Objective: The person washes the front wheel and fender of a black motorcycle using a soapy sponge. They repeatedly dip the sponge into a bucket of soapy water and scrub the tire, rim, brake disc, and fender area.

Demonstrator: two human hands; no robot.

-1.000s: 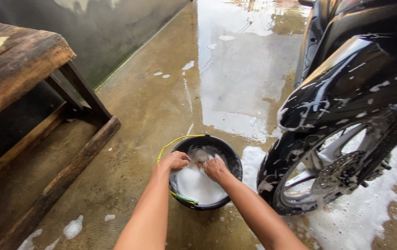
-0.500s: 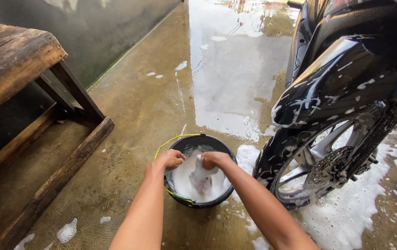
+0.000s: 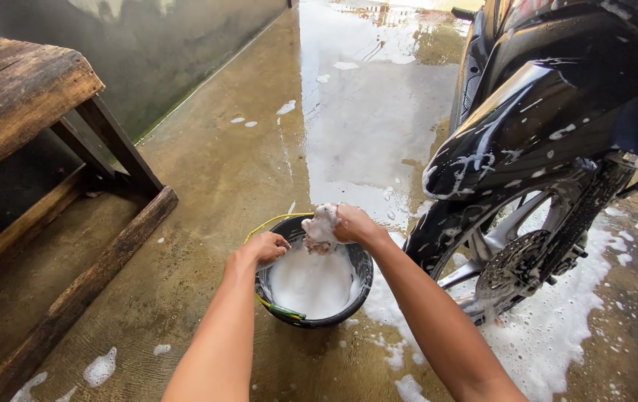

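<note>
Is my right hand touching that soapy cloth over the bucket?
Touching. The head view shows the right hand closed on the foamy cloth, lifted above the black bucket.

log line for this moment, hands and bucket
right hand: lifts soapy cloth over black bucket | left hand: at bucket rim | motorcycle: sudsy, beside bucket

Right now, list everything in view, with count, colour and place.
Round black plastic bucket: one, black with a yellow handle, on the floor at centre, full of white suds.
Soapy wet cloth: one, whitish with foam, above the bucket.
Black motorcycle: one, suds-streaked, at right.
Weathered wooden bench: one, brown, at left.
Wet concrete floor: brownish, with foam patches.
Left hand: on the bucket's rim.
Right hand: gripping the cloth.
</note>
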